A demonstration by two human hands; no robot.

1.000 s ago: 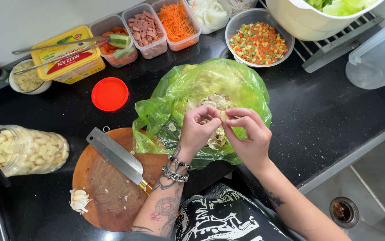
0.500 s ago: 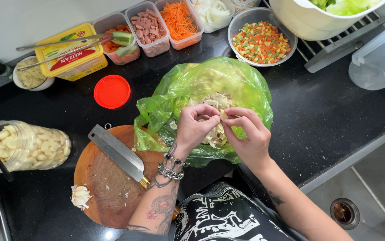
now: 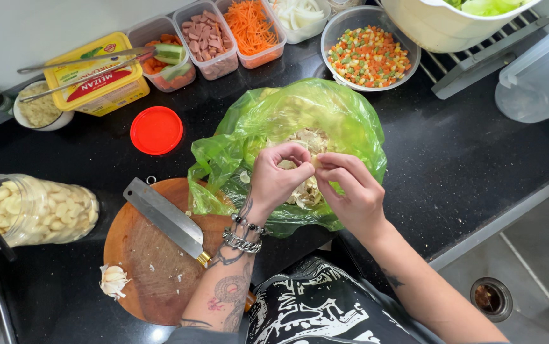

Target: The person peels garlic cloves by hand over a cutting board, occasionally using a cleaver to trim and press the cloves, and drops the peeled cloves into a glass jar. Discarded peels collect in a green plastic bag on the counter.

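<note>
1. Over a black stone counter, the left hand (image 3: 281,175) and right hand (image 3: 344,191) meet fingertip to fingertip above a green plastic bag (image 3: 300,127), both pinched shut on a small pale garlic clove (image 3: 316,159) that they are peeling.

2. Compared with a second ago, the hands have barely shifted: the same pinch, at the same spot over the bag. The peeling looks mid-way, with papery skins (image 3: 303,191) heaped in the bag just beneath the clove.

3. The bag is thin, crinkled and translucent, its mouth spread wide.

4. Left of the bag lies a round wooden chopping board (image 3: 153,267), scored and dusty, carrying a steel cleaver (image 3: 163,216) with a brass collar; a garlic bulb (image 3: 113,280) sits at the board's left edge.

5. Farther left of the bag, a clear jar (image 3: 32,210) on its side is packed with smooth peeled cloves; its red lid (image 3: 156,130) rests above the board.

6. Behind the bag stands a bowl of diced mixed vegetables (image 3: 369,56).
</note>
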